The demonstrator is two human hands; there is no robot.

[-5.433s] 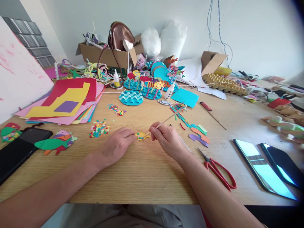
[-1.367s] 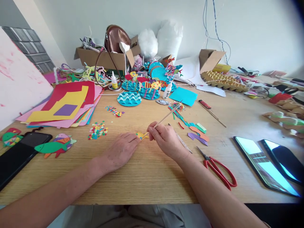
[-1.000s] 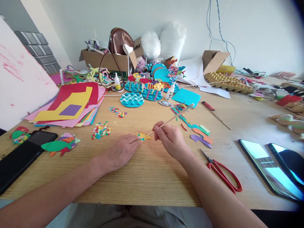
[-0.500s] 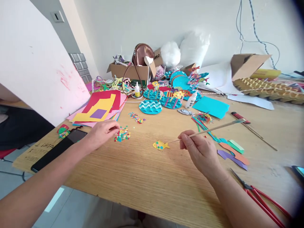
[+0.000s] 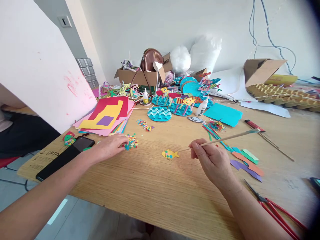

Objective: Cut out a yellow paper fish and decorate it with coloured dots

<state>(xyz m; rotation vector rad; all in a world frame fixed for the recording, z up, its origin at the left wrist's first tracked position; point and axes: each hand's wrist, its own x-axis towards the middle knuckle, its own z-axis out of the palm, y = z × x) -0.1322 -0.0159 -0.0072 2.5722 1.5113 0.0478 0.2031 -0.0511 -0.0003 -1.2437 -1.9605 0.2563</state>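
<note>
My left hand (image 5: 112, 146) reaches to the near left side of a pile of small coloured paper dots (image 5: 132, 142), its fingers bent together and touching the pile. Whether a dot sits between the fingertips is hidden. In my right hand (image 5: 212, 160) is a thin wooden paintbrush (image 5: 230, 136), held in a pinch with its bristles up to the right. Its bare handle tip points left, close to the tail of a yellow paper fish (image 5: 169, 154). The fish lies flat on the table, with blue, green and pink dots on its body.
Scissors (image 5: 265, 201) lie at the right, near paper scraps (image 5: 246, 168) and a utility knife (image 5: 254, 125). At the left are a black phone (image 5: 65, 156) and stacked coloured paper (image 5: 100, 115). Glue bottles (image 5: 202, 106) and blue wavy crafts (image 5: 159, 114) stand behind.
My left hand has moved slightly right and down, further over the dots, with its fingers bent lower. The right hand keeps the brush by the fish. The view has shifted slightly.
</note>
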